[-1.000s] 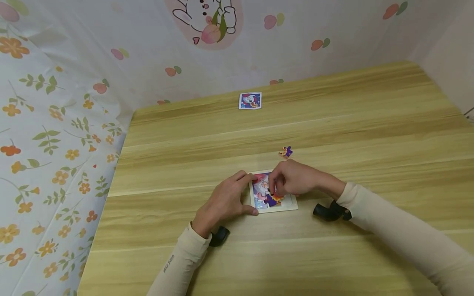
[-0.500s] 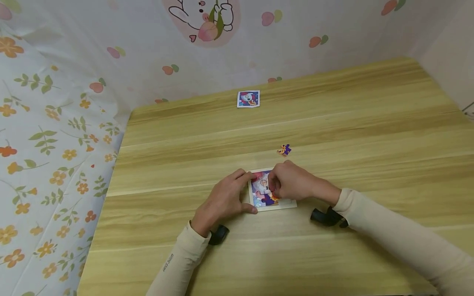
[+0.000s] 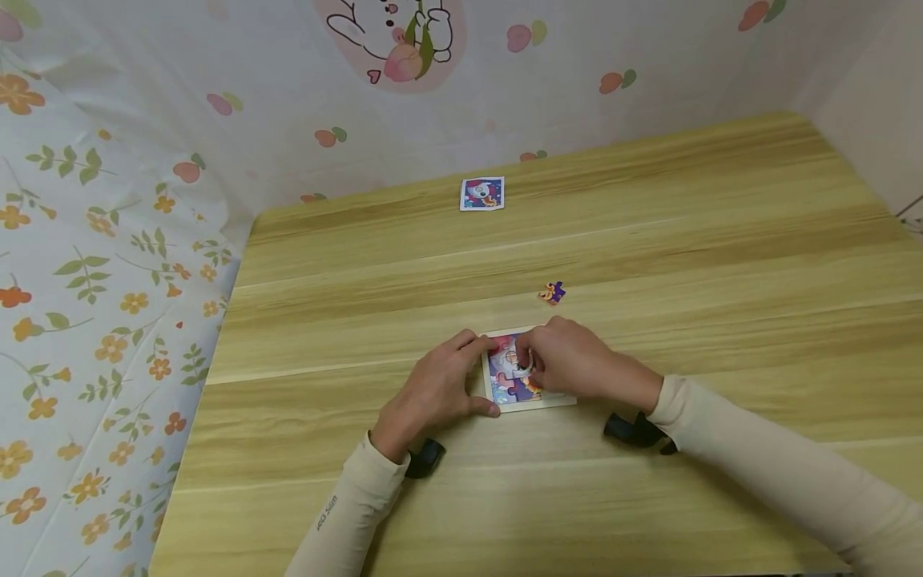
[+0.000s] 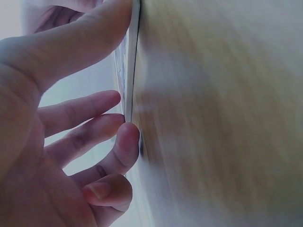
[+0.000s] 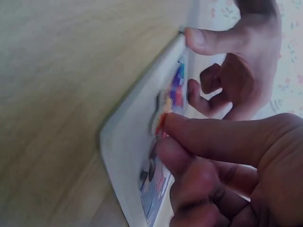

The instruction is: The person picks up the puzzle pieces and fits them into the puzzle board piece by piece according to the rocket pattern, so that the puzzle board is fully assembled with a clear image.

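A small jigsaw puzzle in a pale tray [image 3: 537,407] lies on the table, its picture partly filled in. My left hand [image 3: 440,381] holds the tray by its left side, thumb at the near corner and index finger at the far one. Over the right part of the tray, my right hand [image 3: 573,357] pinches a puzzle piece [image 5: 160,124] between thumb and index finger. The fingers hide most of that piece and part of the picture. One loose purple and yellow puzzle piece [image 3: 552,293] lies just beyond the tray.
A picture card [image 3: 482,194] with a similar design lies near the far edge of the wood-grain table [image 3: 346,280]. Patterned cloth [image 3: 130,240] hangs along the left and back. Black wrist mounts [image 3: 638,431] sit under both wrists.
My right hand shifts slightly over the tray, tilting the piece in its fingers. My left hand keeps its place on the tray. The head view has moved a little.
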